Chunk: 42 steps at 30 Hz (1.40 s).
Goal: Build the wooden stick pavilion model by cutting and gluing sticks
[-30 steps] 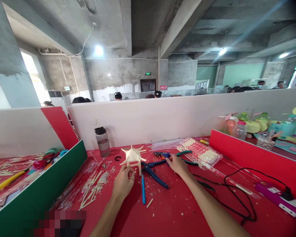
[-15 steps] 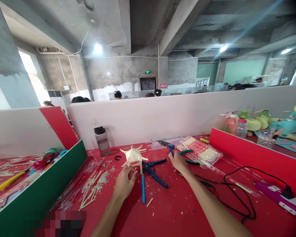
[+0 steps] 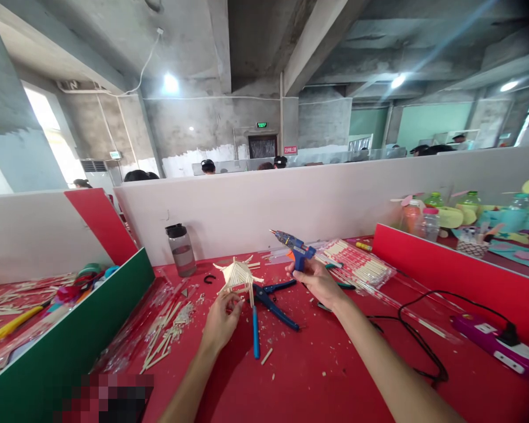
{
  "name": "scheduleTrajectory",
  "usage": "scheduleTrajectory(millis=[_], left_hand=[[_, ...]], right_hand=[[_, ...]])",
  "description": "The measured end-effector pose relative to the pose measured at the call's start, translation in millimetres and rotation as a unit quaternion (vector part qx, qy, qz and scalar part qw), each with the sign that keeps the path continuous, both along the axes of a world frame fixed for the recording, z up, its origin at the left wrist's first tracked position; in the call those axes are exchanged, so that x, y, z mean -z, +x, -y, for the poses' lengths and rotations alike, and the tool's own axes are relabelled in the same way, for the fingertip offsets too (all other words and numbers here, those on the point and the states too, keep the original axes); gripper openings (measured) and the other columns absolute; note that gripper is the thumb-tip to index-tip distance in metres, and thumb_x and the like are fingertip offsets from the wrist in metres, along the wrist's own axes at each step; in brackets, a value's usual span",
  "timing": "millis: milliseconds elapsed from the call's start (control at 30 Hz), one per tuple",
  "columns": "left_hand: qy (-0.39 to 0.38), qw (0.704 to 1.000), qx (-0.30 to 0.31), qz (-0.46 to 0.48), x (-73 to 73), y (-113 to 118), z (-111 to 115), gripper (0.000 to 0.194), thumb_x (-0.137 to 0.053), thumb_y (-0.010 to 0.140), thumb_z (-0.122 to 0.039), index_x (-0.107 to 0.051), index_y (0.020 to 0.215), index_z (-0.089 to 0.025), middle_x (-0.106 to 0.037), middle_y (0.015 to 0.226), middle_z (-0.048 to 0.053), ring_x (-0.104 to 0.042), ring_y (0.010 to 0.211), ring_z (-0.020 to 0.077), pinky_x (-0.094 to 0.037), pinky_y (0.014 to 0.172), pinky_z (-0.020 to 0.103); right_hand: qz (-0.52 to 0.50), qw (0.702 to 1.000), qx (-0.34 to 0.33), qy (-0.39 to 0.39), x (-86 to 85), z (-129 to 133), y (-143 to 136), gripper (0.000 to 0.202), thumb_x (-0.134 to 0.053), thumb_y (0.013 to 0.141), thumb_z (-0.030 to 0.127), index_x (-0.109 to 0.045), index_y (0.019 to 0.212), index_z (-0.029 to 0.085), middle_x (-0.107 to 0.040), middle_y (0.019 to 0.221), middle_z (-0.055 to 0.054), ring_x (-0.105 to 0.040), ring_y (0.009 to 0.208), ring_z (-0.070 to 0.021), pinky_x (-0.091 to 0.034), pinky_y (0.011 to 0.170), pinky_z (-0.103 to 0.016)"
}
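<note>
The right hand (image 3: 320,282) is closed firmly around the handle of a blue hot-glue gun (image 3: 296,247), which is raised above the table. The gun's long axis runs from the hand to the left and away from the person, so its nozzle points past the small stick pavilion (image 3: 238,274), not at it. This pavilion stands on the table to the left of the gun and lower; the left hand (image 3: 221,320) is the nearer one. Its fingers are curled at the pavilion's near side, but I cannot tell whether they grip it or only touch.

Just to the right of the pavilion lies a blue-handled cutter (image 3: 282,314), and in front, a slim blue tool (image 3: 256,335). The red table (image 3: 317,405) carries scraps, loose sticks (image 3: 161,352) on the left and bagged sticks (image 3: 361,261) on the right. A water bottle (image 3: 183,252) stands near the white partition (image 3: 247,202); behind it, other people's heads appear in a concrete room.
</note>
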<state>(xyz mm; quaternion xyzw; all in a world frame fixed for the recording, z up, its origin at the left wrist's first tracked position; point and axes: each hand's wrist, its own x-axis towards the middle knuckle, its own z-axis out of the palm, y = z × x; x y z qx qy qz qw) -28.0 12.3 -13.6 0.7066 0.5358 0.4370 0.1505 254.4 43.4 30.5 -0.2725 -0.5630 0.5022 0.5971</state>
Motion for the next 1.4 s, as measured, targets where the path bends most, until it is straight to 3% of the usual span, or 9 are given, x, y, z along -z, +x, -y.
scheduleTrajectory(millis=[200,400,500,667,900,1233,1400], left_hand=[[-0.012,1.0,-0.022,-0.016,-0.8,1.8,-0.5,0.026,-0.051,0.088,-0.038,-0.068,0.082,-0.018,-0.061,0.08,0.003,-0.055,0.067,0.0163,-0.042,0.064,0.026],[-0.016,0.998,-0.053,-0.017,-0.9,2.2,-0.2,0.025,-0.051,0.087,-0.036,-0.068,0.082,-0.018,-0.064,0.084,0.004,-0.057,0.066,0.0157,-0.042,0.063,0.025],[-0.015,0.998,-0.054,-0.012,0.2,0.6,-0.7,0.025,-0.051,0.088,-0.037,-0.067,0.084,-0.018,-0.065,0.088,0.005,-0.059,0.07,0.0163,-0.044,0.066,0.026],[-0.008,0.998,-0.063,-0.022,0.3,-0.9,-1.2,0.025,-0.051,0.088,-0.038,-0.067,0.086,-0.019,-0.066,0.091,0.006,-0.059,0.07,0.0164,-0.044,0.066,0.026],[-0.012,0.998,-0.068,-0.014,-1.1,0.0,-0.2,0.025,-0.05,0.088,-0.037,-0.067,0.084,-0.019,-0.067,0.093,0.006,-0.063,0.073,0.0174,-0.048,0.066,0.026],[0.015,0.997,-0.07,0.007,3.0,-5.5,-6.7,0.025,-0.05,0.088,-0.038,-0.065,0.084,-0.019,-0.067,0.096,0.008,-0.065,0.078,0.0194,-0.05,0.069,0.028],[0.028,0.996,-0.087,-0.018,-0.3,-6.3,-6.5,0.022,-0.048,0.088,-0.034,-0.062,0.079,-0.019,-0.062,0.079,0.004,-0.057,0.068,0.0174,-0.045,0.064,0.027]], right_hand=[[0.022,0.991,-0.126,-0.028,-3.4,17.6,-10.2,0.024,-0.087,0.068,0.031,-0.07,0.081,0.02,-0.067,0.082,-0.001,-0.066,0.094,-0.0229,-0.055,0.089,-0.044],[0.043,0.982,-0.181,-0.043,-4.5,25.9,-20.8,0.028,-0.086,0.071,0.034,-0.067,0.085,0.019,-0.061,0.082,0.0,-0.064,0.083,-0.019,-0.059,0.08,-0.041],[0.051,0.981,-0.186,-0.023,1.8,22.7,-25.7,0.03,-0.08,0.079,0.043,-0.065,0.091,0.02,-0.054,0.075,0.002,-0.059,0.07,-0.015,-0.058,0.072,-0.037],[0.022,0.987,-0.156,0.012,5.2,18.6,-33.6,0.037,-0.064,0.089,0.057,-0.062,0.092,0.02,-0.041,0.065,0.005,-0.046,0.058,-0.0128,-0.05,0.057,-0.03],[0.045,0.995,-0.089,0.025,4.9,18.1,-36.2,0.041,-0.061,0.09,0.06,-0.06,0.087,0.02,-0.046,0.061,0.005,-0.046,0.053,-0.0112,-0.044,0.055,-0.028],[0.217,0.975,-0.022,0.048,14.4,20.6,-37.6,0.047,-0.052,0.093,0.064,-0.067,0.095,0.019,-0.059,0.071,0.0,-0.054,0.059,-0.0135,-0.044,0.06,-0.028],[0.297,0.952,0.015,0.072,24.4,19.5,-36.9,0.046,-0.051,0.094,0.063,-0.071,0.097,0.021,-0.065,0.073,-0.002,-0.06,0.066,-0.0183,-0.046,0.064,-0.031]])
